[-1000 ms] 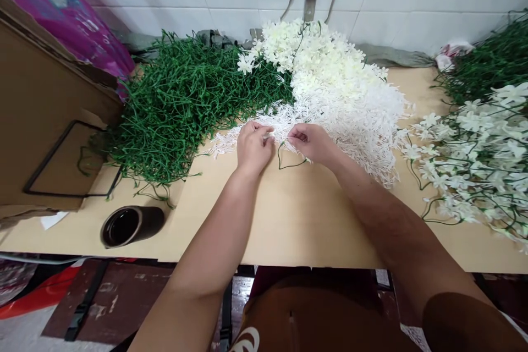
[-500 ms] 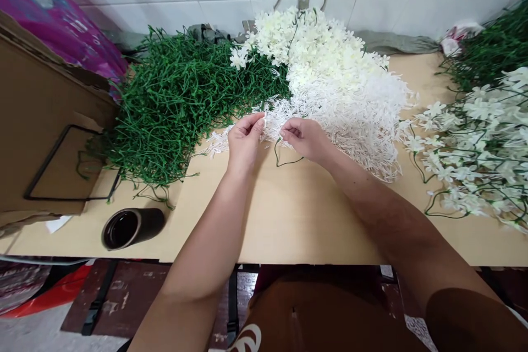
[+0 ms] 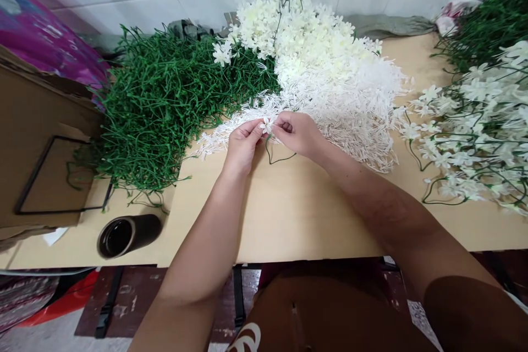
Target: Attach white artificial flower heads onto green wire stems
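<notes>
My left hand (image 3: 241, 146) and my right hand (image 3: 297, 133) meet over the middle of the wooden table (image 3: 297, 214). Between their pinched fingertips sits a small white flower (image 3: 267, 124). A thin green stem (image 3: 275, 158) curls down from my right hand onto the table. Just behind my hands lies a heap of white stamen pieces (image 3: 355, 110), and behind that a pile of cream flower heads (image 3: 297, 38). A big mound of green stems (image 3: 165, 99) lies to the left.
Finished stems with white flowers (image 3: 474, 126) are piled at the right, with more green stems (image 3: 490, 22) behind. A dark cup (image 3: 126, 234) lies on its side near the front left edge. A cardboard box (image 3: 41, 143) stands at the left.
My hands have come together from a little apart, and the white flower now sits between both sets of fingertips. The view has tilted slightly.
</notes>
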Action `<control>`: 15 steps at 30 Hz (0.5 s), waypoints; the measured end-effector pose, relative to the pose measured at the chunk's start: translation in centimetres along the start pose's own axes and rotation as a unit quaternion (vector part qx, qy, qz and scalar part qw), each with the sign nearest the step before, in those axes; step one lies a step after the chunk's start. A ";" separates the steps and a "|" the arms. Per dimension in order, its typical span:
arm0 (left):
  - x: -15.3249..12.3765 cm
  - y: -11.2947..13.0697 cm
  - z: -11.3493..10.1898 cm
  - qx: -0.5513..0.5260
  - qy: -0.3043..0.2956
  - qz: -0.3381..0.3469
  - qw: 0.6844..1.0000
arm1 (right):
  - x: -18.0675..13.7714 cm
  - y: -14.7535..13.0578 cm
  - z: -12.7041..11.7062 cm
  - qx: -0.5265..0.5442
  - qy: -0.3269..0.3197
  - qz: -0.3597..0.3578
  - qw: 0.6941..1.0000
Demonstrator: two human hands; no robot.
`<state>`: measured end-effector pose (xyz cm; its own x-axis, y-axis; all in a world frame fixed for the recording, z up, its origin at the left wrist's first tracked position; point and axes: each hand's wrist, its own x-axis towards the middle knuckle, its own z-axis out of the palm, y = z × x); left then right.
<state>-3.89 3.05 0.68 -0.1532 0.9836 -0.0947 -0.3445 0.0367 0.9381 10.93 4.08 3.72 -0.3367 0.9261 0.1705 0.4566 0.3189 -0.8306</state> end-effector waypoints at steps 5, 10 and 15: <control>0.0 0.1 0.2 0.016 0.011 -0.008 1.000 | 0.0 -0.1 0.0 -0.017 0.004 -0.001 1.000; 0.1 0.1 0.0 0.055 -0.003 0.014 0.998 | -0.1 0.2 0.1 -0.057 0.009 -0.022 0.998; 0.1 -0.1 0.0 0.085 -0.010 0.037 0.996 | -0.1 0.7 0.4 -0.113 0.023 -0.061 0.991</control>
<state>-3.87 3.14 0.59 -0.1526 0.9881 -0.0183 -0.1719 -0.0083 0.9851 10.91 4.14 2.88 -0.3658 0.8842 0.2904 0.5891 0.4615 -0.6633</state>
